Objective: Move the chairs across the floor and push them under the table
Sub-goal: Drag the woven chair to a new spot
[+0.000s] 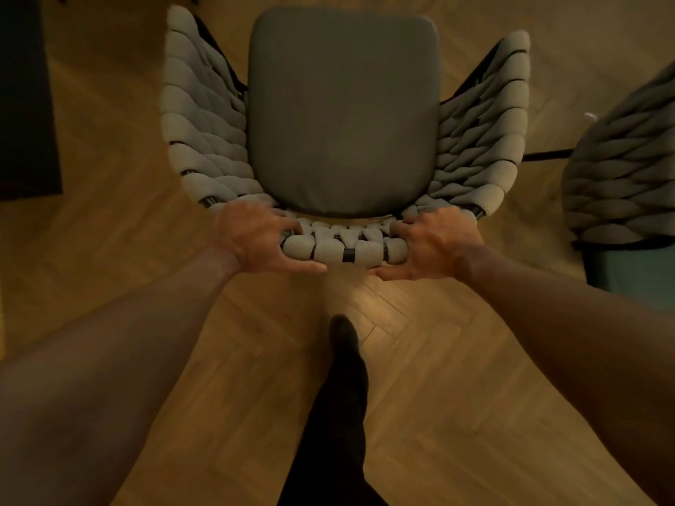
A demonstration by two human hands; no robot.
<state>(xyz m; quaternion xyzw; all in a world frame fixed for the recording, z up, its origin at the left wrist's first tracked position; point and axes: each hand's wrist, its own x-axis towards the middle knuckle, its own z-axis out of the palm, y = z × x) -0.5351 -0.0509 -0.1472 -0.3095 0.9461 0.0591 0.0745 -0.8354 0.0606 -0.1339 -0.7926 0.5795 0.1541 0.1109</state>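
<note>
I look straight down on a chair [343,115] with a grey seat cushion and a curved back woven from thick pale-grey cord. My left hand [255,237] grips the top rail of the backrest on its left side, fingers curled over the weave and thumb underneath. Opposite it, my right hand [434,244] grips the same rail on the right in the same way. A second woven chair [621,169] stands at the right edge, only partly in frame. No table is in sight.
Herringbone wood floor [420,359] spreads all around. A dark rug or mat [25,104] lies at the far left. My dark-trousered leg and foot [339,396] stand just behind the chair. A teal object [635,275] sits below the second chair.
</note>
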